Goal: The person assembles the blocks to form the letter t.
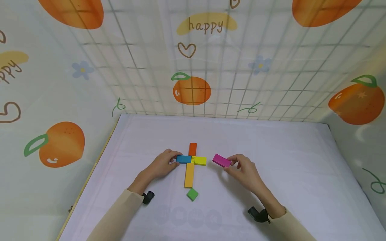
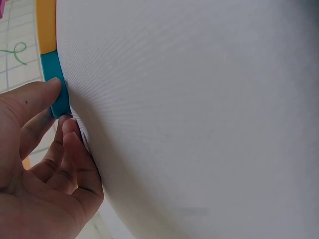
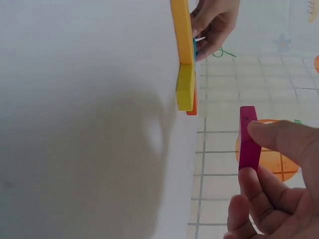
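Observation:
My left hand [image 1: 163, 163] pinches the outer end of a blue block [image 1: 184, 159] lying on the white table. In the left wrist view the thumb presses one side of that block [image 2: 56, 69]. Against its right end lies a yellow block [image 1: 200, 161], with an orange-red block [image 1: 192, 149] above and a longer amber block [image 1: 189, 175] below, forming a cross. My right hand [image 1: 245, 171] holds a magenta block [image 1: 221, 160] by its right end, to the right of the yellow one. The right wrist view shows it between thumb and fingers, apart from the table.
A green square block [image 1: 192, 194] lies turned like a diamond just below the amber block. The white tabletop [image 1: 271, 144] stretches around the blocks. Behind it hangs a curtain [image 1: 150, 83] printed with oranges, and black wrist cameras sit on both wrists.

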Demonstrator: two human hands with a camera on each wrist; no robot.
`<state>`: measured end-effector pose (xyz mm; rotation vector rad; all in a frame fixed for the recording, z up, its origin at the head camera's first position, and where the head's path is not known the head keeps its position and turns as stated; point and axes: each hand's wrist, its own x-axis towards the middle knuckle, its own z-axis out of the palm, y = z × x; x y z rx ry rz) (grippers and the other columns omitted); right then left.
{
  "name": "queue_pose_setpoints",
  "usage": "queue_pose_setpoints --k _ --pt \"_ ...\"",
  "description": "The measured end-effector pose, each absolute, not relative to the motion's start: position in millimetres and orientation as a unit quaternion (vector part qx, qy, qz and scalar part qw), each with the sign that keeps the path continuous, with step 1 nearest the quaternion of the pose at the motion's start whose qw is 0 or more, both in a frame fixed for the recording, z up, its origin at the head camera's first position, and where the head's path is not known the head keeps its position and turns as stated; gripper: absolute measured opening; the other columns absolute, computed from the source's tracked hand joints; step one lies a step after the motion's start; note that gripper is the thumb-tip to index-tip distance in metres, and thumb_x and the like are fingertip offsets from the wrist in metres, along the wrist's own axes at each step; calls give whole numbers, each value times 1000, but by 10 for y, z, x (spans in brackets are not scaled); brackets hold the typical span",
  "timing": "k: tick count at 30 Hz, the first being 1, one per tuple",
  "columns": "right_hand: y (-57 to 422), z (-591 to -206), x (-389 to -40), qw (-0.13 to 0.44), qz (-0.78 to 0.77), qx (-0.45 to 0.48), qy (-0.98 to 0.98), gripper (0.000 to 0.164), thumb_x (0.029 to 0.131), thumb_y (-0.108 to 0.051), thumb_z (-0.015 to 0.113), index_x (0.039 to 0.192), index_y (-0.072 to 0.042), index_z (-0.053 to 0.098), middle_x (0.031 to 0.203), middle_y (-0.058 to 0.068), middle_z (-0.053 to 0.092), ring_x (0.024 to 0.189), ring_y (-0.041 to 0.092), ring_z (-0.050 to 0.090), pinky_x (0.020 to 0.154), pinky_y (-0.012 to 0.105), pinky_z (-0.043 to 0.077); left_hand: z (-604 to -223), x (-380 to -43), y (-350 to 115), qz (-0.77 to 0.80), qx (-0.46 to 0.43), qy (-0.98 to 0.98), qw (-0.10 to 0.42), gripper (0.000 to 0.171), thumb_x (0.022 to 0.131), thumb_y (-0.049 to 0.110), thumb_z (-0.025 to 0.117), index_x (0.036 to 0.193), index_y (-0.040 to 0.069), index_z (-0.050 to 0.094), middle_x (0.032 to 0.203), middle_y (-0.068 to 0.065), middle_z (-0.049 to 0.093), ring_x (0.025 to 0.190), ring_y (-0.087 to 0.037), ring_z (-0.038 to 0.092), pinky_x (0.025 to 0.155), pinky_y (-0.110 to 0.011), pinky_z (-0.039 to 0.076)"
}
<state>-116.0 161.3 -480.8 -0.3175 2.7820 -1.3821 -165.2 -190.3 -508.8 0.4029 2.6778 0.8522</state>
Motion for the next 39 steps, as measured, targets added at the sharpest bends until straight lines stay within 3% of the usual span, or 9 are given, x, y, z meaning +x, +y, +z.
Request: queue_pose_setpoints --k 19,26,39 --pt "1616 -4896 -856 33 -441 -175 880 33 82 -17 84 111 -20 69 95 -12 61 86 16 53 68 31 44 -5123 -1654 -1905 296 140 933 147 40 97 22 69 136 21 61 103 3 52 92 -16 50 78 -30 46" --pt "1582 -4979 -786 49 -436 -215 872 34 82 -18 84 112 -23 68 94 -12 59 86 15 53 77 37 37 -5114 -1654 -1907 295 143 933 148 40 97 22 69 136 21 61 102 3 52 92 -16 50 78 -30 46" --pt "1486 -5099 -681 110 -417 -246 868 32 82 -21 84 109 -25 67 96 -16 59 87 11 51 78 37 31 -5114 -1658 -1905 295 141 933 148 40 97 21 70 136 21 61 102 2 52 91 -16 50 78 -30 46"
